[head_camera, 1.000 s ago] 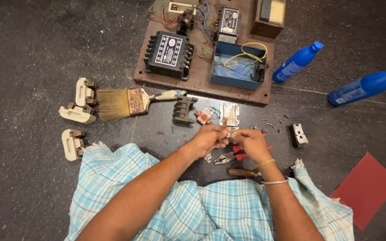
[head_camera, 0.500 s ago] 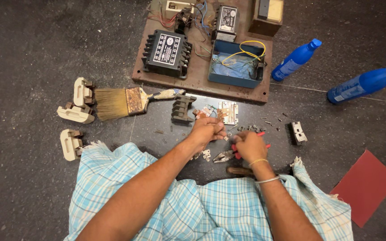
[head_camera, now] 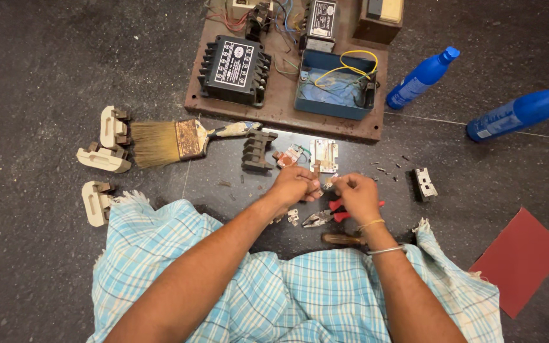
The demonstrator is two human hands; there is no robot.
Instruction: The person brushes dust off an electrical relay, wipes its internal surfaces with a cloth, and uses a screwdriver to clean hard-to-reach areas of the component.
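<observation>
Both hands, left hand (head_camera: 295,185) and right hand (head_camera: 355,195), pinch one small metal part (head_camera: 329,183) above red-handled pliers (head_camera: 328,216) on the floor (head_camera: 46,63).

Left hand (head_camera: 295,185) and right hand (head_camera: 356,195) close together over the floor (head_camera: 46,63), pinching a small metal part (head_camera: 329,183). Pliers (head_camera: 332,216) just below; brush (head_camera: 179,140) left, board (head_camera: 287,108) above.

Left arm: bare forearm reaching forward and inward from lower left
Left hand (head_camera: 295,185): fingers curled shut, knuckles up
Right arm: forearm angled up from lower right, bangles at wrist
Right hand (head_camera: 356,195): fingers pinched together, close beside the left
</observation>
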